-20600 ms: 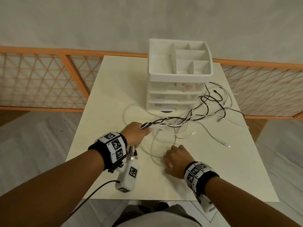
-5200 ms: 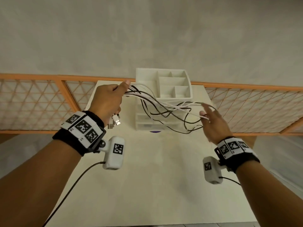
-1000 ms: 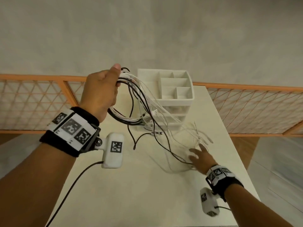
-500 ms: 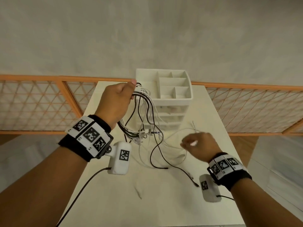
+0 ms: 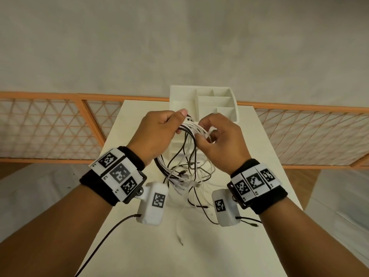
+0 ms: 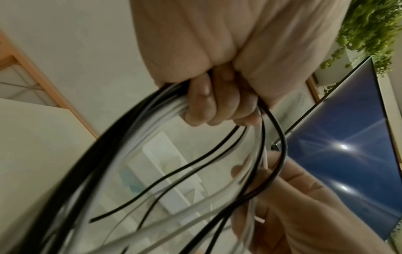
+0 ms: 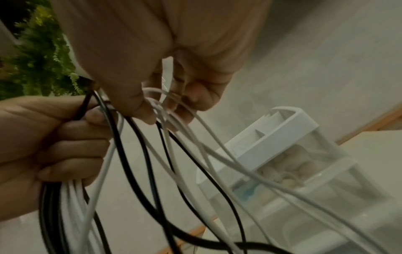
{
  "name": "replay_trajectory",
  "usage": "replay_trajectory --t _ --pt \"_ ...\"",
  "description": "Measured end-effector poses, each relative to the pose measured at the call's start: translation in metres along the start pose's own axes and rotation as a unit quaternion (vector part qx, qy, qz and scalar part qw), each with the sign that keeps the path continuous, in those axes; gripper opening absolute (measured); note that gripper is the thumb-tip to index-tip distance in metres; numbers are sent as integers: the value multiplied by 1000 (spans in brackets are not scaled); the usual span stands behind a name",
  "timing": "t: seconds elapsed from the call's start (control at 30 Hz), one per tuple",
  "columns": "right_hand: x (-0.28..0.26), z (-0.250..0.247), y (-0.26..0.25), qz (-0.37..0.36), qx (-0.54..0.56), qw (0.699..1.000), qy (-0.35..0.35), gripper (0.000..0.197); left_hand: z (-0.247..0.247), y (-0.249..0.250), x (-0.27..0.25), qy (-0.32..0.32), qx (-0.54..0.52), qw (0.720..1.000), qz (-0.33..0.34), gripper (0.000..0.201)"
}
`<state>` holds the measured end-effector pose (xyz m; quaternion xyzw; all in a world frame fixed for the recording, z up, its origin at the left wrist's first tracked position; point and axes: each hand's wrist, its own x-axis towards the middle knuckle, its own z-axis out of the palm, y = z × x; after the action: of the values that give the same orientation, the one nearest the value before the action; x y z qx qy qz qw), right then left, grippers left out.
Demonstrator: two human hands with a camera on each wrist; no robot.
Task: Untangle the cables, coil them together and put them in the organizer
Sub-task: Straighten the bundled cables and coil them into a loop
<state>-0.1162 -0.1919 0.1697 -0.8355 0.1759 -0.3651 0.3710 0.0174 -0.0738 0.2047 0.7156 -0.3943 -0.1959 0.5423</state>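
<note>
Mostly looped black and white cables [image 5: 185, 148], gripped in left hand [image 5: 157, 134], pinched by right hand [image 5: 219, 140].

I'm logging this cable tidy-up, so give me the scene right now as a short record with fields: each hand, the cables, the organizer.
left hand: grips the gathered loops of the cables
right hand: pinches white strands beside the left hand
cables: black and white, partly coiled, loose ends hanging to the table
organizer: white, behind the hands, no cable visible in its top compartments
</note>
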Motion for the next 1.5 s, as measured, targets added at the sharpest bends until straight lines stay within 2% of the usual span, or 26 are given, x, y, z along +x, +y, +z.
replay_trajectory --t 0.07,0.13,0.2,0.23,0.3,0.37,0.43,0.5,0.57,0.6,0.67,0.73,0.77,0.83,0.93,1.0,1.03,1.07,1.1,1.13,1.2,1.23,1.27,1.33,1.43,1.5 --pt "-5 -1 11 33 -17 996 -79 17 -6 0 5 37 -35 998 -22 51" --pt "-19 -3 32 99 -84 974 -184 25 -21 8 14 95 -107 988 -56 44" --pt "-41 -9 66 186 -195 925 -266 20 -40 19 24 137 -165 975 -64 41" --pt "-52 -12 82 232 -232 899 -288 27 -48 24 26 145 -182 971 -58 42" --pt "-65 -18 107 287 -273 873 -286 45 -51 27 27 148 -190 969 -49 43" --pt "-66 -25 119 289 -269 881 -262 58 -45 26 25 150 -190 969 -55 44" --pt "-64 -31 121 284 -232 897 -248 89 -38 25 25 155 -206 964 -58 44" --pt "-67 -36 123 299 -204 904 -227 103 -36 27 26 161 -218 961 -54 44" --pt "-74 -36 125 291 -247 895 -229 92 -36 30 28 170 -230 957 -46 43" --pt "-79 -35 129 287 -290 877 -254 73 -37 31 28 176 -235 955 -42 43" --pt "-92 -32 131 309 -377 814 -316 27 -40 34 28 181 -244 952 -35 40" --pt "-102 -36 137 367 -381 785 -323 36 -43 34 30 168 -236 957 -31 40" --pt "-102 -39 136 411 -340 792 -295 40 -43 32 30 161 -223 961 -31 41" --pt "-93 -47 135 451 -253 836 -183 39 -39 24 31 152 -179 971 -38 44" --pt "-71 -56 127 377 -144 915 10 25 -27 9 30 147 -126 980 -54 46" --pt "-61 -59 121 282 -102 944 141 25 -24 3 28 152 -123 979 -60 47" --pt "-59 -60 119 242 -124 948 165 23 -25 3 28 156 -132 977 -61 47" --pt "-60 -60 118 218 -160 951 152 20 -28 4 28 158 -148 975 -60 47" --pt "-64 -59 122 228 -195 949 97 16 -32 7 28 157 -169 971 -55 46" --pt "-72 -58 125 272 -231 934 -3 17 -37 10 29 155 -194 968 -49 45" --pt "-88 -53 138 371 -295 850 -230 52 -48 16 29 143 -231 962 -33 44" --pt "-92 -53 140 396 -299 820 -284 74 -52 18 28 131 -239 962 -25 44" --pt "-91 -52 137 396 -286 823 -291 89 -54 18 27 117 -239 964 -21 44" --pt "-71 -54 116 363 -222 877 -221 95 -49 15 23 84 -221 971 -26 42" --pt "-33 -49 63 225 -110 963 -103 56 -32 4 13 21 -159 986 -40 36" --pt "-8 -40 19 135 -25 989 -54 33 -18 0 6 -28 -103 994 -38 31"
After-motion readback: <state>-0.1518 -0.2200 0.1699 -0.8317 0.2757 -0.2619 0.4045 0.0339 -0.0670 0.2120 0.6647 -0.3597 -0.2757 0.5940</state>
